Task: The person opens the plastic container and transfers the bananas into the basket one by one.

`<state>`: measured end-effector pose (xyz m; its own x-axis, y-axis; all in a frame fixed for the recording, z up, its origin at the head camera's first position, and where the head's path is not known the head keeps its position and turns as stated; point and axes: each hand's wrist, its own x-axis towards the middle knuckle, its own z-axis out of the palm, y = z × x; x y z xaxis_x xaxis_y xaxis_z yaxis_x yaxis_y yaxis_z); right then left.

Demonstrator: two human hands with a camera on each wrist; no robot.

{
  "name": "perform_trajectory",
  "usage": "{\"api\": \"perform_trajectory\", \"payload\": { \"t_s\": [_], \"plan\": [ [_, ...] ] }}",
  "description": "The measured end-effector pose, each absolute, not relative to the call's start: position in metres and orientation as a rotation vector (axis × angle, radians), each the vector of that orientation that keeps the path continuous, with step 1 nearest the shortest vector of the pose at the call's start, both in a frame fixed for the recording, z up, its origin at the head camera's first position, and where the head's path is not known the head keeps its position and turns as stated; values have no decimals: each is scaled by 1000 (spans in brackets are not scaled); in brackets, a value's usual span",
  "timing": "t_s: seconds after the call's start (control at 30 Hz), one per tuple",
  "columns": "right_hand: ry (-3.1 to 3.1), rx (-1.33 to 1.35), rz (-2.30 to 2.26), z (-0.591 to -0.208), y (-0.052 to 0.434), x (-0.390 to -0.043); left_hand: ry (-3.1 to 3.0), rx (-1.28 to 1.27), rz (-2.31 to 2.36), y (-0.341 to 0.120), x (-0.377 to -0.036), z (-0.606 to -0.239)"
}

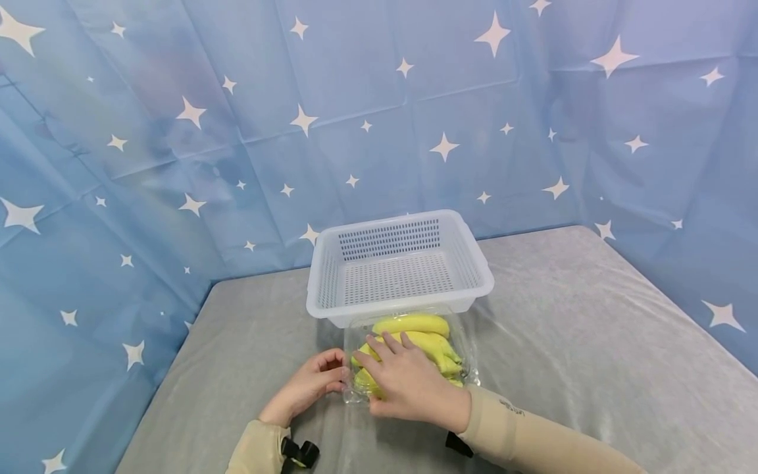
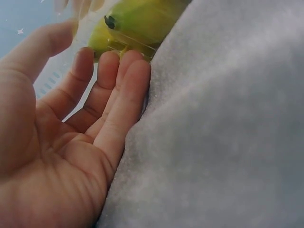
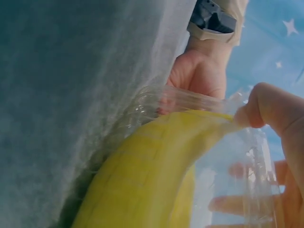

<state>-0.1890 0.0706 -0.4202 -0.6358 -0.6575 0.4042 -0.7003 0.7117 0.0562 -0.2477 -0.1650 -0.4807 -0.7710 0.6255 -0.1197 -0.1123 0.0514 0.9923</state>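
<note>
A clear plastic box [image 1: 468, 349] of yellow bananas [image 1: 411, 323] lies on the table in front of a white basket [image 1: 387, 308]. My right hand [image 1: 408, 385] rests over the box with its fingers spread. In the right wrist view, its thumb is at the box's edge, and the other fingers show through the clear plastic. At the box's left side, my left hand [image 1: 308, 387] touches the edge with its fingertips. The left wrist view shows these fingers [image 2: 121, 90] loosely bent and low by the cloth, the thumb apart from them. Greenish banana ends [image 2: 137, 21] show just beyond.
The white basket has slotted walls and holds nothing visible. Grey cloth [image 1: 568, 329] covers the table, reaching to either side of the box. A blue curtain with white stars [image 1: 379, 131] hangs behind and along both sides. Both wrists wear black devices [image 1: 301, 453].
</note>
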Motion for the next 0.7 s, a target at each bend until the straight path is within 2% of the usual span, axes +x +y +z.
{"api": "perform_trajectory", "payload": {
  "t_s": [0.7],
  "plan": [
    [-2426, 1058, 128, -428, 71, -191, 1830, 511, 1762, -166, -250, -482]
  ]
}}
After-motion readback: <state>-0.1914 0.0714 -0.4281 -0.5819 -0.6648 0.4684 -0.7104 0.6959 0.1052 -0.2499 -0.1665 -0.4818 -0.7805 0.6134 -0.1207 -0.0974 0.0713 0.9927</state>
